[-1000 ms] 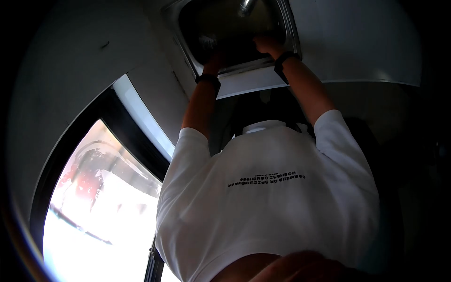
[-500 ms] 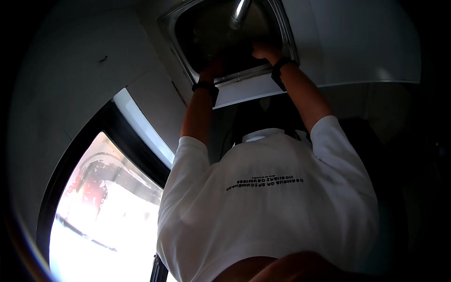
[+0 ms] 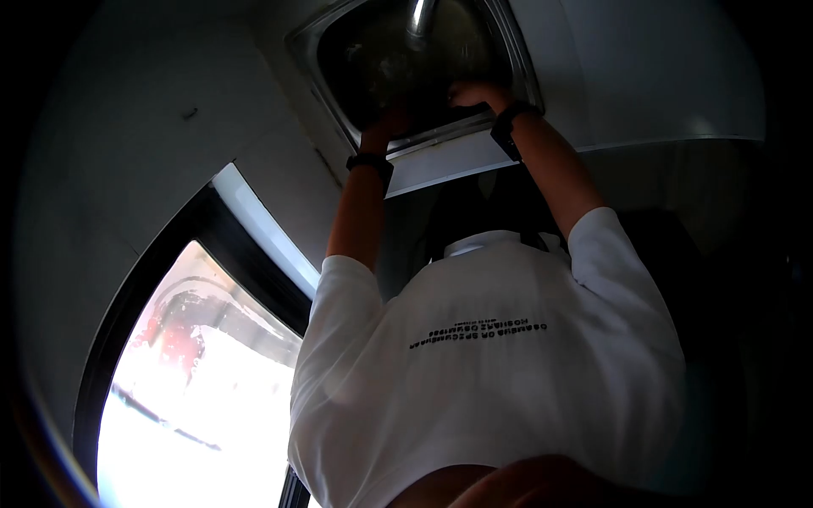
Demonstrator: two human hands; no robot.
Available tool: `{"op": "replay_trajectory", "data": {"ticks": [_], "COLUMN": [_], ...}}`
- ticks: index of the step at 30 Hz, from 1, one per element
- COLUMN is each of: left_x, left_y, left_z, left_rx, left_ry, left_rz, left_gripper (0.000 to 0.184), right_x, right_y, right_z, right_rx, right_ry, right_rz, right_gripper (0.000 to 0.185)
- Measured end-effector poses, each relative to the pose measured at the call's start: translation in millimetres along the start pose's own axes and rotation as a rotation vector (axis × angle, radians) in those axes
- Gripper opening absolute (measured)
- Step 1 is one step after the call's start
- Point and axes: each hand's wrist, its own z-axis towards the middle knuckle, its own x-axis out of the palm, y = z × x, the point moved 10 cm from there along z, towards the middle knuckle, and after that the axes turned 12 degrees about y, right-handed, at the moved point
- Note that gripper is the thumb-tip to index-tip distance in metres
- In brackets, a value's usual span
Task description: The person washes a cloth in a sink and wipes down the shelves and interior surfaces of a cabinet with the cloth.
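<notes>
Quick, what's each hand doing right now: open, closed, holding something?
Left hand: too dark in the sink to tell.
Right hand: looks curled, but whether it holds anything cannot be told.

Shadow mostly hides the left hand (image 3: 387,124); whatever the right hand (image 3: 478,95) may hold is too dark to tell; beyond both, the top edge cuts the tap (image 3: 418,23).

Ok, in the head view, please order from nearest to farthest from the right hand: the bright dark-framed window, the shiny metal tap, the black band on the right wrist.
1. Black band on the right wrist: just below the right hand, rightward.
2. Shiny metal tap: above the hand, leftward.
3. Bright dark-framed window: far lower left.
</notes>
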Motion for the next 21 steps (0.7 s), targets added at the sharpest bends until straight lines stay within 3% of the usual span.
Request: {"op": "replay_trajectory", "data": {"ticks": [1,3,8,10,12,14,17,19,21], "left_x": [-1,9,7,0,-1,-4,16,-12,-5], "left_y": [0,-2,-2,-21,-41,-36,-21,-38,-35], "left_z": [-1,1,6,-11,-46,-35,-12,-10,6], "left_rx": [-0.005,-0.026,0.126,0.203,-0.088,-0.123,-0.097,0.219,0.226], "left_ry": [0.006,0.098,-0.102,-0.135,0.149,0.170,0.160,-0.271,-0.199], "left_rz": [0.010,0.321,0.137,0.088,-0.005,0.002,0.026,-0.122,-0.048], "left_gripper": [0.051,0.043,0.047,0.053,0.053,0.049,0.044,0.052,0.055], "right_x": [2,7,18,1,-7,-18,-11,-13,-17], "right_y": [0,0,-1,6,17,21,12,10,8], "right_z": [0,6,22,20,5,-22,4,-13,-30], "right_rx": [-0.005,0.027,0.098,-0.046,-0.122,-0.108,-0.079,-0.006,0.067], "right_ry": [0.000,-0.064,-0.070,-0.254,-0.350,-0.487,-0.441,-0.484,-0.522], "right_rz": [0.036,0.037,-0.026,-0.058,-0.081,-0.029,-0.147,-0.184,-0.213], "right_gripper": [0.049,0.049,0.052,0.051,0.051,0.050,0.040,0.036,0.035]}}
